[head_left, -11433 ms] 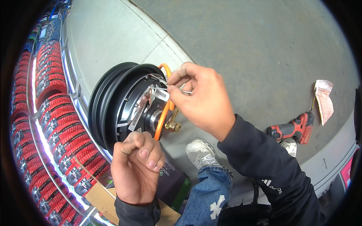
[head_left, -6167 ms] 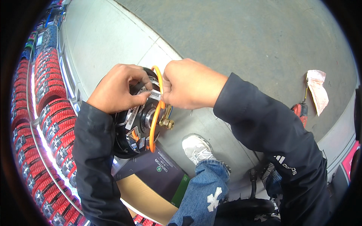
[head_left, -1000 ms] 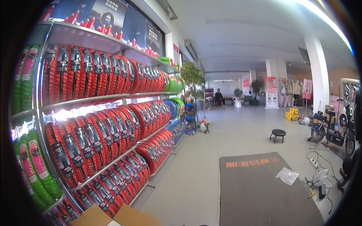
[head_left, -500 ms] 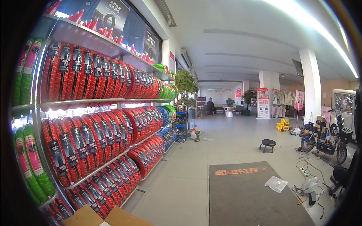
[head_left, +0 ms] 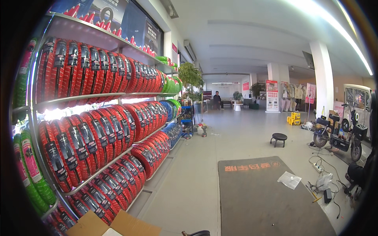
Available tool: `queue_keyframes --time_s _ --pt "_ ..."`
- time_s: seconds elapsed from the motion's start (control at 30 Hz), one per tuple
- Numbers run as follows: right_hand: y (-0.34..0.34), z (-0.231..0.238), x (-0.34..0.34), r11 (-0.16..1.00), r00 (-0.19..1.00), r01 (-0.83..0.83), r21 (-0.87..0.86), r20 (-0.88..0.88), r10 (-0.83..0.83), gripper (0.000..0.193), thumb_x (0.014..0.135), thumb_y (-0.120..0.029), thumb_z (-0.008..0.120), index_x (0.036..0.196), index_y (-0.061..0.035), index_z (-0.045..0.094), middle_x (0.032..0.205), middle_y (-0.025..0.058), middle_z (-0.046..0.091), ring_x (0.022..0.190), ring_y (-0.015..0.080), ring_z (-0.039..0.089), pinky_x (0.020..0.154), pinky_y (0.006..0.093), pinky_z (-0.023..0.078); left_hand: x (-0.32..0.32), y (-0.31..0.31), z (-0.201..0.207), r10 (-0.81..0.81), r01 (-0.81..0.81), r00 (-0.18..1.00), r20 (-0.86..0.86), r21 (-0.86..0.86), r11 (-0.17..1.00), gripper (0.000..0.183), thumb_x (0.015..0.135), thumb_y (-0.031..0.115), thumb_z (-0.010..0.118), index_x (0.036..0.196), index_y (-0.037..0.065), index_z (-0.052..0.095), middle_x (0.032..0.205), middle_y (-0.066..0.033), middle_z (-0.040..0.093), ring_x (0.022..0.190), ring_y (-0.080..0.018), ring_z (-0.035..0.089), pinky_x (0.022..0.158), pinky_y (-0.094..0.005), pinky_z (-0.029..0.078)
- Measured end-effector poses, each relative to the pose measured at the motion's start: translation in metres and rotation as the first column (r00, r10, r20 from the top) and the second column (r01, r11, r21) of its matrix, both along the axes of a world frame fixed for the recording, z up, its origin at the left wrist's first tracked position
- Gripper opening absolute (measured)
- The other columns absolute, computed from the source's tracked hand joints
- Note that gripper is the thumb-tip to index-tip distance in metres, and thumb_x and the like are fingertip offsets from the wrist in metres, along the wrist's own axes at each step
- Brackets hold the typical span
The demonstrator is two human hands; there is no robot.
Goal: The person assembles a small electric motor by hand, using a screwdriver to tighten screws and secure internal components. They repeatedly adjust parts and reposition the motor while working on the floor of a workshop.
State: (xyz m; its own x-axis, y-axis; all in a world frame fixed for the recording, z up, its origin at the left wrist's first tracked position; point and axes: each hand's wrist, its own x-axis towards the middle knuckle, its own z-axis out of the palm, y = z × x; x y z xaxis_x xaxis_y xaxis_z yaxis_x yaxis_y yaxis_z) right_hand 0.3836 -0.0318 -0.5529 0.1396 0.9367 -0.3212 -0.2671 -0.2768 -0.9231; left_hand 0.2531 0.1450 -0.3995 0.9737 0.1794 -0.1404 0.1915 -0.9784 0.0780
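Observation:
Neither my left hand nor my right hand shows in the head view; the camera looks out across a shop hall instead of down. Only a sliver of a dark round object [head_left: 195, 233] peeks in at the bottom edge, beside the flaps of an open cardboard box [head_left: 114, 225].
Shelves of red-wrapped tyres [head_left: 102, 133] run along the left, with green ones [head_left: 29, 173] at the near end. A grey floor mat [head_left: 260, 196] lies ahead, a small black stool [head_left: 278, 137] beyond it. An electric scooter [head_left: 338, 137], cables and tools sit at right. A person [head_left: 217, 99] sits far back.
The view has tilted slightly further up over the last second. Seconds earlier both hands worked on a black wheel hub with an orange cable; neither hands nor hub show now.

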Motion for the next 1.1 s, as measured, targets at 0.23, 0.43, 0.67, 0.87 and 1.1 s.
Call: queue_keyframes --time_s 0.23,0.43,0.67,0.87,1.1 --pt "0.002 0.053 -0.013 0.998 0.98 -0.045 0.034 0.195 0.038 0.034 0.118 -0.018 0.058 0.13 0.0116 0.071 0.101 0.0201 0.082 0.09 0.0248 0.082 0.084 0.0379 0.067 -0.008 0.002 -0.012 0.065 -0.066 0.997 -0.029 -0.025 0.998 0.011 0.081 0.013 0.076 0.088 0.015 0.085 0.096 -0.0185 0.081 0.095 -0.0389 0.08 0.078 -0.0533 0.063" --pt "-0.005 0.031 0.01 0.981 0.458 -0.059 0.185 0.878 -0.138 0.013 0.095 -0.011 0.07 0.1 -0.0104 0.082 0.092 0.0186 0.079 0.078 0.0442 0.074 0.071 0.0527 0.06 0.01 -0.001 0.012 0.096 -0.102 0.993 -0.068 -0.094 0.99 0.018 0.087 0.006 0.077 0.104 0.01 0.082 0.106 -0.0197 0.081 0.096 -0.0398 0.081 0.074 -0.0517 0.066" --pt "0.002 0.095 -0.006 0.974 0.521 0.001 0.225 0.832 -0.192 0.027 0.106 -0.017 0.068 0.13 -0.0072 0.075 0.106 0.0153 0.083 0.085 0.0361 0.08 0.077 0.0466 0.064 -0.012 0.003 0.017 0.059 -0.059 0.998 0.029 0.003 0.998 0.029 0.073 0.016 0.092 0.1 0.014 0.081 0.09 -0.0078 0.078 0.088 -0.0304 0.079 0.076 -0.0445 0.064" --pt "-0.002 0.082 -0.003 0.956 0.942 0.227 -0.184 -0.208 -0.263 0.031 0.113 -0.023 0.07 0.131 0.0025 0.072 0.104 0.0114 0.083 0.081 0.0171 0.079 0.074 0.0308 0.064 -0.006 -0.007 0.014 0.054 -0.052 0.997 0.062 -0.043 0.998 0.016 0.078 0.011 0.084 0.094 0.014 0.081 0.089 -0.0049 0.078 0.091 -0.0281 0.077 0.08 -0.0433 0.062" --pt "0.005 0.11 -0.005 0.959 0.85 0.237 0.153 0.446 -0.281 0.028 0.106 -0.025 0.075 0.117 0.0009 0.077 0.095 0.0186 0.083 0.089 0.0315 0.083 0.081 0.0393 0.065 -0.005 -0.007 0.011 0.063 -0.045 0.983 0.175 -0.104 0.994 0.016 0.073 0.004 0.083 0.085 0.011 0.077 0.084 -0.0047 0.076 0.091 -0.0285 0.075 0.081 -0.0435 0.061"
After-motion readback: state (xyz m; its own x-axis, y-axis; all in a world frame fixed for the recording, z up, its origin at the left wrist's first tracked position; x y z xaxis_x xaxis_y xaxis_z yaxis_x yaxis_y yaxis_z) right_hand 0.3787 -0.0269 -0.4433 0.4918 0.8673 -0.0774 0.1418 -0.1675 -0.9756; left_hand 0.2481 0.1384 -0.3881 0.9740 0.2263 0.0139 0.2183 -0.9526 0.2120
